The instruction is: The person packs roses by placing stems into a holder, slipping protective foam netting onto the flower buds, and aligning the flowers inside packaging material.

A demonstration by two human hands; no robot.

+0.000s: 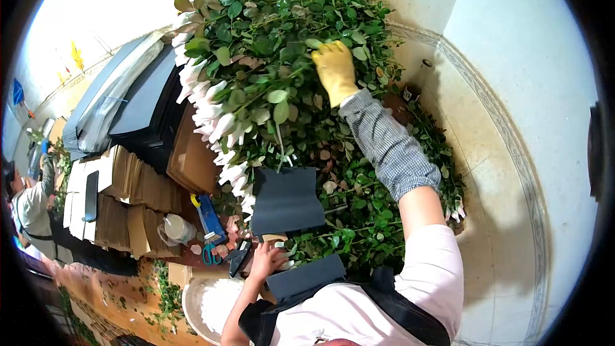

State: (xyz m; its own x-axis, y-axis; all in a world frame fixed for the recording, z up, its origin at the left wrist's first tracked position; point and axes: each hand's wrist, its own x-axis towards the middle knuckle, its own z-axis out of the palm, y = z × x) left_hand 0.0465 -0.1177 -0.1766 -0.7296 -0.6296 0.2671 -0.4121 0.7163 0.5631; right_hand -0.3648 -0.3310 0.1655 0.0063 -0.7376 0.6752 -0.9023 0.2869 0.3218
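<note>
A large heap of leafy rose stems [282, 32] lies before me, with white-wrapped heads [208, 112] along its left side. My right hand [334, 72], in a yellow glove, is at the top of the heap with its fingers curled round a rose stem, partly hidden by leaves. My left hand [268, 261] is bare and low down, its fingers apart beside a dark sheet [287, 202]. A second dark piece [307, 277] lies close to my body. Left of that hand is a black stapler-like tool [239, 257].
Stacked brown cardboard [138, 182], dark sheets [147, 102] and a white cup [178, 229] stand left. Teal scissors [210, 253] and a blue tool [210, 218] lie nearby. A white-filled basket [214, 304] sits below. Another person [38, 211] works at far left.
</note>
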